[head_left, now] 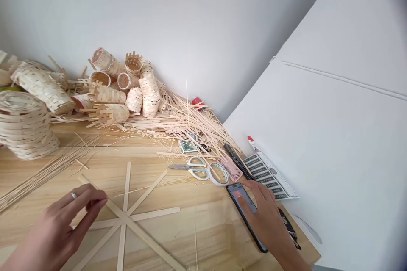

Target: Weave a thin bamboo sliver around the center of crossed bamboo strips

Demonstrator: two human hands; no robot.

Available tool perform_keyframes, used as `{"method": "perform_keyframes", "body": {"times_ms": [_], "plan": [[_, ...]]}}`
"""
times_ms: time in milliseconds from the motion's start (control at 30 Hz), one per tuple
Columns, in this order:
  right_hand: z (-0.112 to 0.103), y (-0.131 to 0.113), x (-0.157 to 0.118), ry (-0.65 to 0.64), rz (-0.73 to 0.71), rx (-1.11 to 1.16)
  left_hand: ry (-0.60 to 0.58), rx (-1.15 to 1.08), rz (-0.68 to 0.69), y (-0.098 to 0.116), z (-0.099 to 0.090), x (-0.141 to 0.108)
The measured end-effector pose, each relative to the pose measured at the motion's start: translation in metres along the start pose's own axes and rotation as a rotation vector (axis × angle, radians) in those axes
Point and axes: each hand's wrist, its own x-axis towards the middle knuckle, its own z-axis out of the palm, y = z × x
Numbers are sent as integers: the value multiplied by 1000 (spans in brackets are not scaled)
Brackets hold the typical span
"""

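Note:
My left hand [71,216], a ring on one finger, is closed in a pinch at the lower left. From its fingertips a thin bamboo strand [132,191] runs to the right. Flat bamboo strips [155,214] cross one another in a star shape on the wooden table, just beside this hand. At the right, a smartphone [243,216] lies face up with its screen lit. Over it is my right hand [265,216], fingers apart, the thumb on the screen and the other fingers by the phone's right edge. The palm hides part of the phone.
Woven baskets [108,93] are heaped along the wall, beside a pile of loose strips [190,120]. Scissors [190,167], a tape roll [218,173] and a black-handled tool [237,159] lie mid-right. Thin strands [47,169] stretch across the left. A white panel [333,135] borders the right.

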Motion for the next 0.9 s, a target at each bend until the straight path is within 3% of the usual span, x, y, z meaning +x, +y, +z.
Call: {"method": "perform_keyframes", "body": {"times_ms": [100, 200, 300, 400, 633, 800, 900], "plan": [[2, -62, 10, 89, -288, 99, -41, -41, 18, 14, -5, 7], [8, -121, 17, 39, -475, 205, -59, -45, -4, 26, -10, 14], [21, -162, 26, -56, -544, 295, -66, -54, -37, 30, -13, 15], [38, -186, 34, -109, -581, 374, -77, -70, -51, 30, -14, 14], [61, -200, 33, -258, -613, 585, -102, -101, -57, 29, -9, 14], [52, -182, 42, -326, -527, 551, -98, -81, -52, 30, -9, 14], [47, -166, 52, -369, -415, 480, -170, -58, -9, 30, -9, 12]]}}
